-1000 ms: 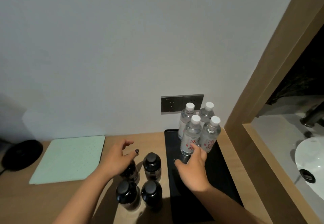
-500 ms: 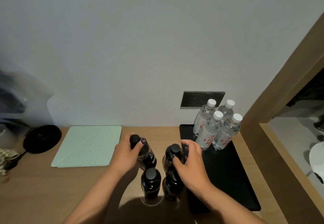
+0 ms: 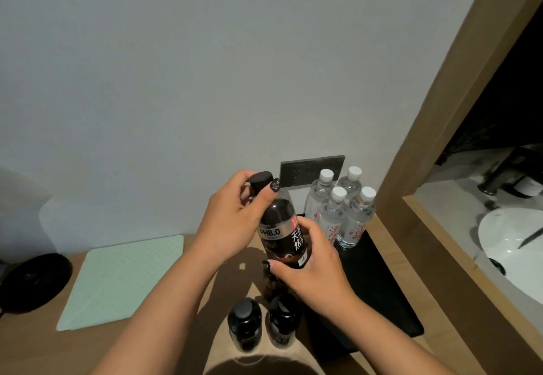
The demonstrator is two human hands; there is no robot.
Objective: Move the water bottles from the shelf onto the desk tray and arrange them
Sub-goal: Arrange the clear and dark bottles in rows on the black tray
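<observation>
Both hands (image 3: 232,222) grip black bottle (image 3: 282,236) beside tray (image 3: 379,295).

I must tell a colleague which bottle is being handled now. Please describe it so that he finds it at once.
Find the black tray on the desk by the wall. Just left of it, both hands hold one dark bottle raised above the desk. Unlike the white-capped clear bottles, it is dark, black-capped, and labelled PH8.0.

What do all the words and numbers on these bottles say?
"PH8.0": white print on the grey band of the black bottle that the left hand and right hand hold.
"天然": big white characters on that bottle's label; the smaller characters beside them are too blurred to read.
Red characters on the four clear water bottles on the black tray: too blurred to read.
The other dark bottles: no readable print.
</observation>
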